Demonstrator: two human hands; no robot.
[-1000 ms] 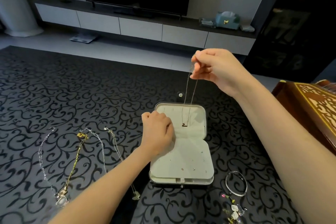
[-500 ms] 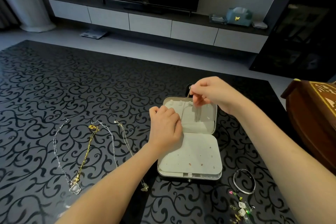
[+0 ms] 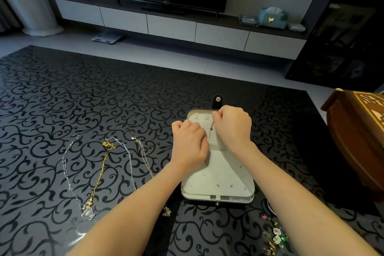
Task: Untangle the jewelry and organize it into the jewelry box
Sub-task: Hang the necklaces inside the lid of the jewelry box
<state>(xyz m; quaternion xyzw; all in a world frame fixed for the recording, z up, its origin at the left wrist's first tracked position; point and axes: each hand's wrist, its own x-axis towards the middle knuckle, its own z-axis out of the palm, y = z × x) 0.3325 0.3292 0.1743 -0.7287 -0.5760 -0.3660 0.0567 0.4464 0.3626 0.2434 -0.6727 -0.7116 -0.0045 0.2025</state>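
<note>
Head view, hands [image 3: 190, 145] [image 3: 233, 127], pinched necklace [image 3: 212, 126], jewelry box [image 3: 209, 185]

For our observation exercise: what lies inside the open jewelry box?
A thin necklace in the far half, pinched by the right hand; tiny studs dot the near half. The left hand hides part of the jewelry box.

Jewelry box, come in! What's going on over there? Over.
Right hand pinches chain over open box. Left hand curled beside it, grip unseen. Nothing blocking. Necklaces lie on table, left.
</note>
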